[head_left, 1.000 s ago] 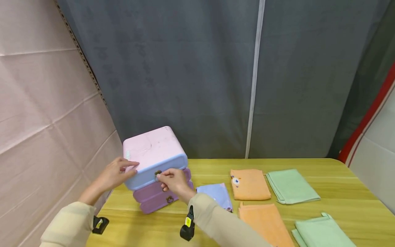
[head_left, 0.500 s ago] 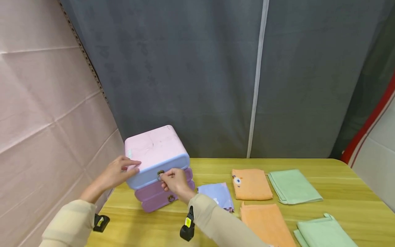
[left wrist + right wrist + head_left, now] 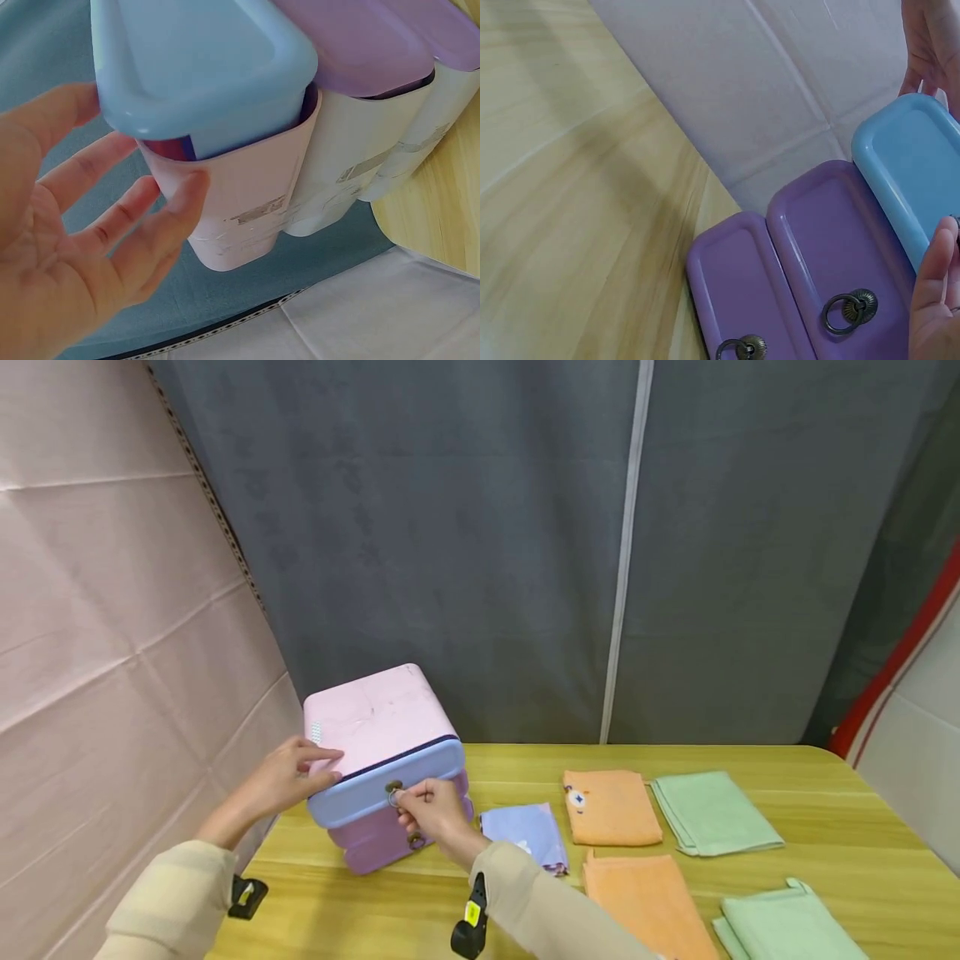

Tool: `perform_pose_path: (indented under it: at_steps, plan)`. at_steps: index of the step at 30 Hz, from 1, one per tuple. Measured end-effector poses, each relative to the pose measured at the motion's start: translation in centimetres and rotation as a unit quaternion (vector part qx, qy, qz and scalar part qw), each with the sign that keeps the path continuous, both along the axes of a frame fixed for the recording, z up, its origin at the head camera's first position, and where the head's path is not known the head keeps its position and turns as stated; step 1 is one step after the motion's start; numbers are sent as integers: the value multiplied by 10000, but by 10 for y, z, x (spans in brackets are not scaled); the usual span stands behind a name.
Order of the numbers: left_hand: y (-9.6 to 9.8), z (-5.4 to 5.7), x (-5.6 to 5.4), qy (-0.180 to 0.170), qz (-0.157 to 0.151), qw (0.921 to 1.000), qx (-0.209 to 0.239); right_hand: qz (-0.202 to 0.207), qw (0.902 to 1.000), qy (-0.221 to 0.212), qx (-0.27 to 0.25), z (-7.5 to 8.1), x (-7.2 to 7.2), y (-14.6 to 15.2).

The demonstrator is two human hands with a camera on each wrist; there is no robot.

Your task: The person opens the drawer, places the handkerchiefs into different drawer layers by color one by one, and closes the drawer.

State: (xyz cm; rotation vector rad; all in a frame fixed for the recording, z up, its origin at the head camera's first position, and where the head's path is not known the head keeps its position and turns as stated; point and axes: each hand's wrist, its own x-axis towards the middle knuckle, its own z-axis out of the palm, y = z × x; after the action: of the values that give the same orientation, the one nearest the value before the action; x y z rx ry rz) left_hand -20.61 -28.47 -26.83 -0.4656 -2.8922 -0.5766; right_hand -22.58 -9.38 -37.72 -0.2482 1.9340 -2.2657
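Note:
A small drawer chest with a pink top casing [image 3: 378,718] stands at the table's left. Its blue top drawer [image 3: 348,802] is pulled slightly out; the left wrist view shows a gap between this drawer and the casing, with dark red and blue inside. My right hand [image 3: 437,814] pinches the ring pull [image 3: 393,792] on the blue drawer's front. My left hand [image 3: 281,781] rests on the casing's front left corner, its fingers spread and lightly bent. Below are two purple drawers [image 3: 825,240], each with a brass-coloured ring pull [image 3: 847,311].
To the right lie a folded lavender cloth [image 3: 528,831], two orange cloths [image 3: 611,810] and two green cloths [image 3: 716,814] on the wooden table [image 3: 480,768]. A pale pink sheet [image 3: 112,635] hangs at left, a grey curtain [image 3: 450,543] behind.
The blue drawer has come forward out of the casing, opening a dark gap along its top edge. My right hand has moved toward me with the ring pull; my left hand stays on the casing.

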Motion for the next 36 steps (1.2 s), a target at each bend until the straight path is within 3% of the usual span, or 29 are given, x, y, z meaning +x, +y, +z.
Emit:
perform_pose_path:
  at_steps: [8, 18, 32, 36]
  plan:
    - [2, -4, -1, 327, 20, 9990, -302, 40, 9998, -93, -194, -3, 7, 8]
    - [1, -4, -4, 570, -81, 9980, -274, 182, 9995, -65, -263, -4, 14, 15]
    - [0, -5, 0, 741, -88, 9968, -288, 498, 9971, 40, -582, -12, 22, 20]
    - [2, -6, -2, 639, -60, 9977, -233, 576, 9970, 69, -511, -12, 24, 27]
